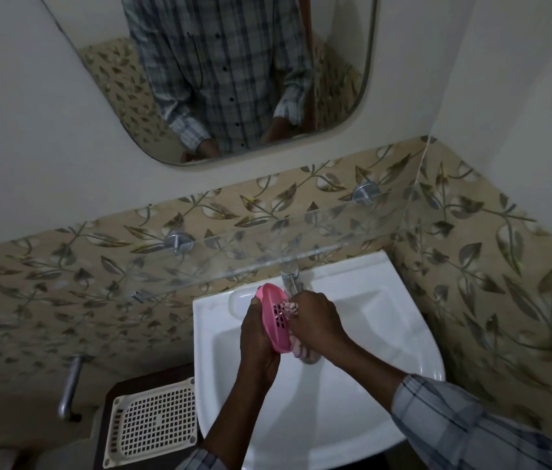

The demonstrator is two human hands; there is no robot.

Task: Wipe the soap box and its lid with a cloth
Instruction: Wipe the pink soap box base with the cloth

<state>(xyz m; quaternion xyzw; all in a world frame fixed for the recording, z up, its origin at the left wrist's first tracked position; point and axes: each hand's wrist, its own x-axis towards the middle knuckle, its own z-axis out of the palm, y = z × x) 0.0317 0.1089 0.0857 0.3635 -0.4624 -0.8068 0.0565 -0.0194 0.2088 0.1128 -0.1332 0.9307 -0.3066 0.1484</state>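
Observation:
Over the white sink (403, 351) my left hand (256, 337) grips a pink oval soap box part (276, 320) with slotted holes, tilted on its edge with the hollow side facing right. My right hand (317, 320) is bunched around a pink-and-white cloth (289, 307) and presses it into the hollow of the pink piece. A tail of the cloth hangs below my right hand. Whether the pink piece is the box or its lid is unclear; no second piece is visible.
A chrome tap (291, 283) stands just behind my hands. A glass shelf (234, 259) on metal pegs juts out above the sink's back edge. A white grid tray (154, 424) lies left of the sink. A mirror (234, 79) hangs on the wall.

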